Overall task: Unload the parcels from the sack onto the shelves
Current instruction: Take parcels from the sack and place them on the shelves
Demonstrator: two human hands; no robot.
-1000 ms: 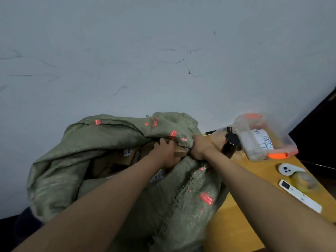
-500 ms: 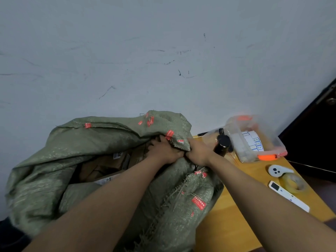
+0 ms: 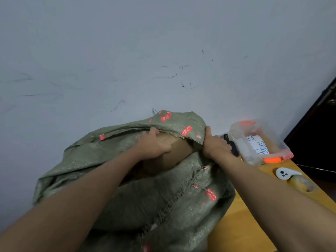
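Since the earlier frame both hands have spread apart & a brown cardboard parcel [image 3: 169,153] now shows in the mouth of the green woven sack [image 3: 163,200], where before only the bunched rim was gripped. Parcel sits inside the sack opening, top edge w/ a strip of tape, lower part hidden by the near sack wall. Left hand [image 3: 152,145] lies on the parcel's top left corner, fingers curled over its far edge, thumb along the near face. Right hand [image 3: 213,144] grips the sack's right rim, fingers folded round the cloth, pulling the flap w/ red labels up & to the right. Sack slumps against the grey wall [image 3: 127,51], its right side resting on a wooden table [image 3: 241,224]. Far right on the table, just beside the right hand: clear plastic box [image 3: 258,140] w/ orange clips & a white label sheet inside; a black object between wrist & box, mostly hidden, can't tell what. Nearer, a white tape dispenser [image 3: 284,173] touching a roll of clear tape [image 3: 301,184]. Dark door [image 3: 316,131] at far right edge.
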